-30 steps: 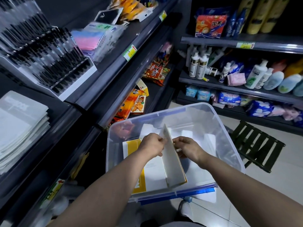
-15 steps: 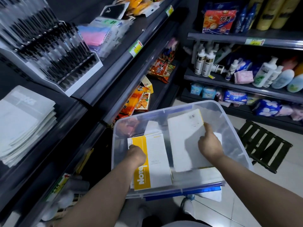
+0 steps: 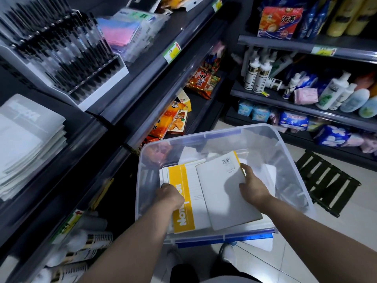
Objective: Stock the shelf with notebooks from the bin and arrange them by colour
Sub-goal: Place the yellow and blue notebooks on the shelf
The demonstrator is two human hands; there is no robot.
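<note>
A second ago you had one notebook stood on edge between both hands; now it lies flat, back cover up, across the stack in the bin (image 3: 208, 137), and your hands have moved apart. That reads as sorting: you turned it over to check its colour, and the yellow strip along its far edge matches the yellow-banded notebook (image 3: 184, 203) beside it, so the two probably belong in one group. Your right hand (image 3: 252, 185) rests on the right edge of the flipped notebook (image 3: 226, 190), thumb on the cover and fingers curled under the edge, pinching it rather than spread flat. Your left hand (image 3: 171, 196) is closed at the left edge of the yellow-banded one, knuckles up; its fingers are hidden, so you cannot tell from here whether it grips the cover or only steadies the pile. Both notebooks are inside the bin, overlapping, with more white sheets beneath and behind them. Nothing from this pair has reached the shelf yet. The grey stack (image 3: 26, 139) on the shelf (image 3: 81, 135) to your left is well apart from the bin, so the lift across is the next reach, and a loose pinch could let the cover slip.
</note>
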